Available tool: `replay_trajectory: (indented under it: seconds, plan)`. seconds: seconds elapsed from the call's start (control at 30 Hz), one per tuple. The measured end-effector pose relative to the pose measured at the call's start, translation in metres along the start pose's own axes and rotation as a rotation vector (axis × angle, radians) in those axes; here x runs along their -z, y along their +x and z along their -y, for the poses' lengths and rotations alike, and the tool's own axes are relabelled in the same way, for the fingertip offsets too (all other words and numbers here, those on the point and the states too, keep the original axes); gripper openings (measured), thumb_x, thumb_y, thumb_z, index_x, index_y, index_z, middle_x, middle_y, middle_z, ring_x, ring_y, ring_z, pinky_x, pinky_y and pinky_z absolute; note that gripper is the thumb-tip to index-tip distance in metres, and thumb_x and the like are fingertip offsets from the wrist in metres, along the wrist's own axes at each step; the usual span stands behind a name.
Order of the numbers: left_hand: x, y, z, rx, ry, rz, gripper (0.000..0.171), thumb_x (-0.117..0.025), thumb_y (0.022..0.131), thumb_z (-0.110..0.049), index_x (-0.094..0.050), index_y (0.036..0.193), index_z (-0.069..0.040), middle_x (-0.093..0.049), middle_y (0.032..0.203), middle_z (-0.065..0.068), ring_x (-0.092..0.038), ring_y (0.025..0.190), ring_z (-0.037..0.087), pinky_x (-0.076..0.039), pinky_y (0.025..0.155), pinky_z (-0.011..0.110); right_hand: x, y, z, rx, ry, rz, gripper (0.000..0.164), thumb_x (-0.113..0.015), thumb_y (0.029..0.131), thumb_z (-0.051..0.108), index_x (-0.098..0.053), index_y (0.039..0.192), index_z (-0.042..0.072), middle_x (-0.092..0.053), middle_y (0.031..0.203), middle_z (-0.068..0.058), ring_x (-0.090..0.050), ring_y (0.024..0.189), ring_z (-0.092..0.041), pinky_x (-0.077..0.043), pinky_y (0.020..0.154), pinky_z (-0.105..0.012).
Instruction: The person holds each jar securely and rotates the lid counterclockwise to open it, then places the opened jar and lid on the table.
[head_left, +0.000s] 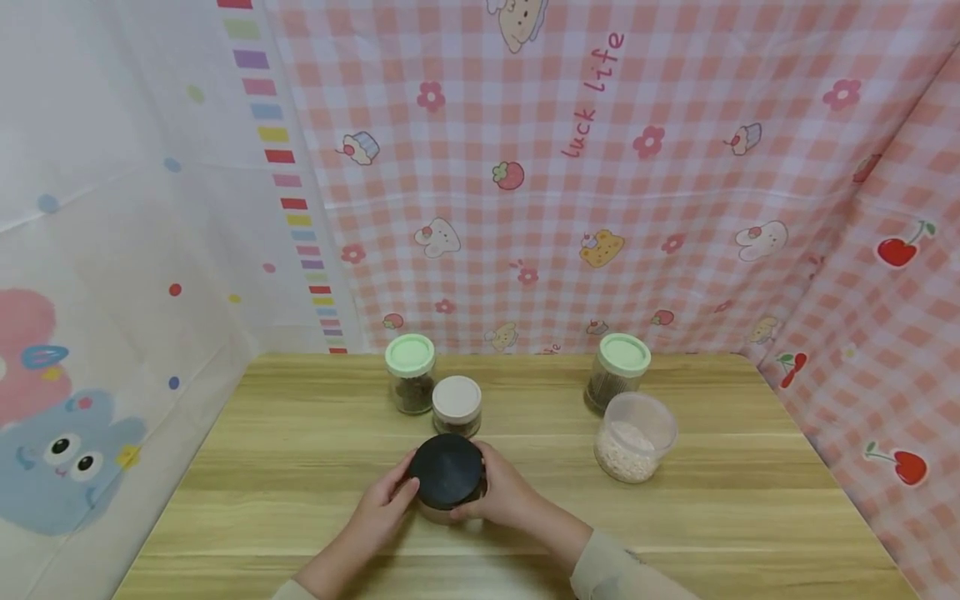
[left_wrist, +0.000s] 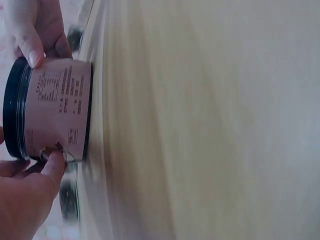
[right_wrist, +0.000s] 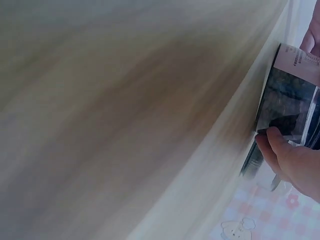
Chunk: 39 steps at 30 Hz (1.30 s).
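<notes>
A jar with a black lid (head_left: 447,471) stands near the table's middle, held between both hands. Its pink printed label (left_wrist: 57,107) faces the left wrist camera, while the right wrist view shows a clear side (right_wrist: 287,102) with dark contents. From the left, my left hand (head_left: 388,502) grips the jar, thumb by the lid's edge. My right hand (head_left: 510,492) holds the opposite side, its thumb low at the front. Just behind the jar is a smaller jar with a white lid (head_left: 457,400).
Behind it on the left stands a jar with a pale green lid (head_left: 411,357). Another green-lidded jar (head_left: 622,357) is at the back right, beside an uncovered clear tub (head_left: 634,442) of pale flakes. Patterned cloths (head_left: 525,208) hang around the wooden table (head_left: 735,517).
</notes>
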<state>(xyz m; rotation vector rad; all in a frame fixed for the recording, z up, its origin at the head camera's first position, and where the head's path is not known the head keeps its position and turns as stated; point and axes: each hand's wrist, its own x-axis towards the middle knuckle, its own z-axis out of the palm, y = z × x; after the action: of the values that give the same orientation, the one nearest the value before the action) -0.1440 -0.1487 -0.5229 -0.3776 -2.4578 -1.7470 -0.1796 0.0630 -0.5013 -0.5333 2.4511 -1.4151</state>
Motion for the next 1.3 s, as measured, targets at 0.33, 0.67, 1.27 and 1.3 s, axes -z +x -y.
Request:
replay_trajectory:
  seconds: [0.33, 0.67, 1.27, 1.3]
  plan:
    - [-0.03, -0.004, -0.017, 0.139, -0.092, 0.086, 0.051, -0.053, 0.097, -0.017, -0.038, 0.141, 0.004, -0.04, 0.144, 0.022, -0.036, 0.134, 0.034, -0.033, 0.108, 0.04, 0.025, -0.028, -0.01, -0.004, -0.007, 0.033, 0.093, -0.088, 0.064, 0.026, -0.037, 0.137, 0.002, -0.05, 0.135, -0.015, -0.048, 0.124, -0.034, -0.036, 0.104, -0.055]
    - [-0.051, -0.009, -0.023, 0.093, -0.059, 0.132, 0.054, -0.053, 0.097, -0.023, -0.038, 0.141, 0.003, -0.043, 0.143, 0.02, -0.04, 0.133, 0.033, -0.032, 0.108, 0.047, 0.042, -0.048, -0.024, -0.026, -0.027, 0.047, 0.099, -0.088, 0.064, 0.03, -0.033, 0.14, -0.001, -0.047, 0.138, -0.019, -0.049, 0.124, -0.036, -0.036, 0.103, -0.056]
    - [-0.074, -0.01, -0.032, 0.101, -0.036, 0.154, 0.056, -0.053, 0.097, -0.027, -0.037, 0.141, 0.003, -0.041, 0.144, 0.021, -0.038, 0.134, 0.034, -0.031, 0.108, 0.047, 0.063, -0.066, -0.029, -0.037, -0.011, 0.064, 0.104, -0.088, 0.063, 0.025, -0.027, 0.142, -0.004, -0.042, 0.141, -0.024, -0.047, 0.124, -0.04, -0.034, 0.104, -0.058]
    - [-0.075, -0.01, -0.032, 0.105, -0.031, 0.152, 0.057, -0.053, 0.097, -0.028, -0.037, 0.141, 0.004, -0.041, 0.144, 0.021, -0.038, 0.134, 0.034, -0.032, 0.108, 0.047, 0.064, -0.066, -0.03, -0.034, -0.006, 0.069, 0.103, -0.088, 0.063, 0.025, -0.028, 0.142, -0.003, -0.043, 0.141, -0.024, -0.047, 0.124, -0.04, -0.034, 0.104, -0.058]
